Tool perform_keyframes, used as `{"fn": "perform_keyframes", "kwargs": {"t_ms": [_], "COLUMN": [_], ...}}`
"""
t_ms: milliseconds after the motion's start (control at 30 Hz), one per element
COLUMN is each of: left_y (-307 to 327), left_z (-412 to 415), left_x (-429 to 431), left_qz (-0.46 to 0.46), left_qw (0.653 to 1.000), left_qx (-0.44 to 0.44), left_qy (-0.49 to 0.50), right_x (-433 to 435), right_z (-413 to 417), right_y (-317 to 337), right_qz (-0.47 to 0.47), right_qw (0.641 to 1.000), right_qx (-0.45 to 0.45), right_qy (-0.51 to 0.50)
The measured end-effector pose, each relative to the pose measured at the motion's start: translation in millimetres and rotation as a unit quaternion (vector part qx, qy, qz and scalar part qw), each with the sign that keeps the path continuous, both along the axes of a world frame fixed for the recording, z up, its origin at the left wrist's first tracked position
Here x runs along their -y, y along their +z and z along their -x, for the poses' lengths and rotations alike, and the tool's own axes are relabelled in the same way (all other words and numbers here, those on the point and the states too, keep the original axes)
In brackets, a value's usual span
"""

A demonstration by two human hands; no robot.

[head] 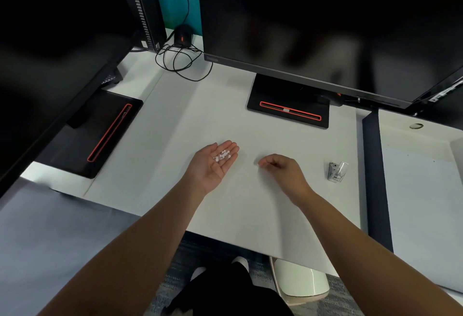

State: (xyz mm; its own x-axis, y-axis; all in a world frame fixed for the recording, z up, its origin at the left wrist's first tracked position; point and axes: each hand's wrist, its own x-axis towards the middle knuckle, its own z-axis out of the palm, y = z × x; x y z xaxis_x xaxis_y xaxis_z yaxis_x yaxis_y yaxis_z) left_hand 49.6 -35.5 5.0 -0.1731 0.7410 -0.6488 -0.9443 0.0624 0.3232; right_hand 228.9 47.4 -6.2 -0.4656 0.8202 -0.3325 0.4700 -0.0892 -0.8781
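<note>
Centrally, I see the left grip point(213, 162) turned palm up above the white counter point(250, 202), fingers straight and together. It is released, and it serves as a tray for a cluster of small white discs point(222, 155). The discs lie on the fingers and the upper palm, touching one another in places.

Just to its right, apart from it, the right grip point(280, 167) hangs over the counter with the back of the hand up and the fingers curled toward the thumb. I cannot tell whether those fingertips pinch anything, since the gap between them is too small to read.

Further right on the counter stands a small metal tool with a clear part point(337, 171), well apart from both grips.

Behind, a monitor point(300, 27) rests on a black base with a red slot point(288, 112). A second base point(100, 135) sits at the left, and a mouse point(183, 36) with a looped cable point(180, 64) lies at the rear.
</note>
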Motion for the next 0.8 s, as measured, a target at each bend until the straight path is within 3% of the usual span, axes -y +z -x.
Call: {"fn": "perform_keyframes", "kwargs": {"t_ms": [167,300,567,800], "left_y": [-1,-1,2,1], "left_z": [2,-7,-8,-4], "left_x": [8,12,19,27], "left_qz": [0.006,0.01,0.002,0.002], "left_qw": [1.0,0.997,0.994,0.994], "left_qx": [0.002,-0.002,0.011,0.011], "left_qy": [-0.031,-0.074,-0.112,-0.107], "right_x": [12,33,45,50], "right_z": [8,29,44,43], "right_y": [20,41,33,26], "right_qz": [0.092,0.082,-0.058,-0.115], "right_qw": [0.991,0.991,0.996,0.99], "right_qx": [-0.082,-0.107,0.045,0.073], "right_qy": [-0.043,-0.006,-0.043,-0.026]}}
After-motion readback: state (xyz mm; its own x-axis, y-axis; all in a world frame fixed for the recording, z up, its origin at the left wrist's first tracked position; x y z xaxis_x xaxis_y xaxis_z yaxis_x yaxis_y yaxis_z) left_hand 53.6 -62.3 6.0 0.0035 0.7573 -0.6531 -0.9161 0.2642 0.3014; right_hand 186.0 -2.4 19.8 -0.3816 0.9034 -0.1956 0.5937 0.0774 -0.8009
